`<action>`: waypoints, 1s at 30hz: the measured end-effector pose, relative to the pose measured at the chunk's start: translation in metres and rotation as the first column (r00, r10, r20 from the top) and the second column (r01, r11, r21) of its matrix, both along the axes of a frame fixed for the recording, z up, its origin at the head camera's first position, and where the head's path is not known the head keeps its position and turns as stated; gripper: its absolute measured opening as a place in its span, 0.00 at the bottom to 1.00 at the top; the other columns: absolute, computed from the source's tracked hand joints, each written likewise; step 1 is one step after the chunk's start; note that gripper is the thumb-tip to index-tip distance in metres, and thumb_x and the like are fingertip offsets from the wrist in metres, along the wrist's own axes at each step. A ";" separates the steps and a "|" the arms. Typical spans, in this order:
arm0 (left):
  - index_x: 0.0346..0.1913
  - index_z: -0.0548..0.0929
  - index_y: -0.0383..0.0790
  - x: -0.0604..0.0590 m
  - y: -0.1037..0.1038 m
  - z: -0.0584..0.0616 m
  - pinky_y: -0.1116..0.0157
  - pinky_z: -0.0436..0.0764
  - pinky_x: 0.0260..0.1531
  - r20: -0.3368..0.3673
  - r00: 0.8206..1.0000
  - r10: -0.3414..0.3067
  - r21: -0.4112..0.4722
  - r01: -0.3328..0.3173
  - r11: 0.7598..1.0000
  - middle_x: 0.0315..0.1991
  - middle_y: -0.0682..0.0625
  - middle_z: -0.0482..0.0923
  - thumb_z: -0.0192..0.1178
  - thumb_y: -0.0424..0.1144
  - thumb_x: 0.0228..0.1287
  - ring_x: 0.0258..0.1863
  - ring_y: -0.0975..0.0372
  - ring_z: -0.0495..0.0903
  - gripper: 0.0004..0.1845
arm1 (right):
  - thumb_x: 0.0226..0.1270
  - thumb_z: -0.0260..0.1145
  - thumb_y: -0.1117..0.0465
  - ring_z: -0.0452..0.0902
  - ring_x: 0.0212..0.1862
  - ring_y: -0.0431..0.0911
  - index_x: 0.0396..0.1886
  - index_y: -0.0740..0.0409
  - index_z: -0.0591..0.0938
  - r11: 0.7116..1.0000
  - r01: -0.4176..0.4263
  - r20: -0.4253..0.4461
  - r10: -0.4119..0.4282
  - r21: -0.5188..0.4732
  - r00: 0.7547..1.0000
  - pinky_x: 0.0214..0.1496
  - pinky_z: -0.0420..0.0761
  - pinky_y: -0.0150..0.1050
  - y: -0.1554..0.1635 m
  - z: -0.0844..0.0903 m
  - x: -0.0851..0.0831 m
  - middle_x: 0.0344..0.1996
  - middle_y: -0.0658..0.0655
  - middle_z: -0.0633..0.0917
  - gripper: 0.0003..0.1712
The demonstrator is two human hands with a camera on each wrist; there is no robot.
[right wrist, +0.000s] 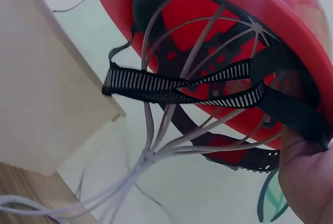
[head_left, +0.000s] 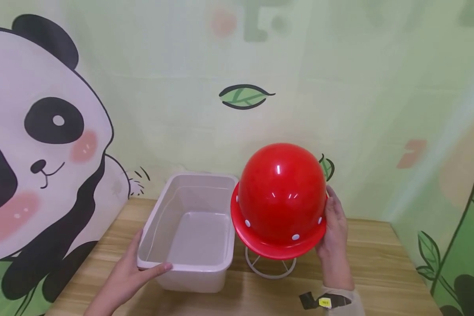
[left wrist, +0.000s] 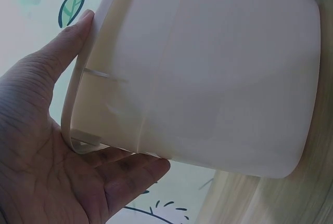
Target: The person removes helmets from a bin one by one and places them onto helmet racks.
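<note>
A red hard hat (head_left: 282, 197) sits over a white wire stand (head_left: 270, 277), whose round base shows below the brim. My right hand (head_left: 335, 228) holds the hat at its right edge; in the right wrist view part of that hand reaches inside the brim (right wrist: 291, 16). A black-and-white striped chin strap (right wrist: 140, 81) hangs across the hat's opening, with the stand's wires spreading up inside. Left of the hat is a deep off-white plastic basin (head_left: 193, 281). My left hand (head_left: 130, 276) grips its front left corner, thumb along the rim, other fingers under the lip.
Both things are on a wood-grain table (head_left: 375, 272). A printed cloth backdrop (head_left: 174, 109) with a panda and leaves stands behind and around it. The basin's right rim lies close beside the hat's brim.
</note>
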State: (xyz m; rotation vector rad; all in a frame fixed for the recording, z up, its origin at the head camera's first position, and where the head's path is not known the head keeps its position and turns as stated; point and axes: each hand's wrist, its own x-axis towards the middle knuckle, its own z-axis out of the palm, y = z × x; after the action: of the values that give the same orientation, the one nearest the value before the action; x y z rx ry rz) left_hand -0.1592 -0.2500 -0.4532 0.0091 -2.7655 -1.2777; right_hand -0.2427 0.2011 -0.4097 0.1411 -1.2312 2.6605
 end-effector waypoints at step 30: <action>0.78 0.39 0.55 -0.002 -0.001 -0.002 0.51 0.77 0.53 0.009 1.000 -0.001 0.006 0.001 1.000 0.64 0.38 0.71 0.72 0.60 0.47 0.56 0.49 0.77 0.63 | 0.67 0.61 0.47 0.82 0.51 0.40 0.71 0.33 0.65 0.984 0.043 0.100 -0.061 0.175 0.993 0.48 0.85 0.35 0.011 -0.007 -0.008 0.52 0.44 0.83 0.32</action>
State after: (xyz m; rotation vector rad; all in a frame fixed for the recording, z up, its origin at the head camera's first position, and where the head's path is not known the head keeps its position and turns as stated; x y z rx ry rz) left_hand -0.1610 -0.2511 -0.4551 0.0137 -2.7694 -1.2900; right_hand -0.2507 0.2125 -0.4170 -0.0058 -1.4770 2.5432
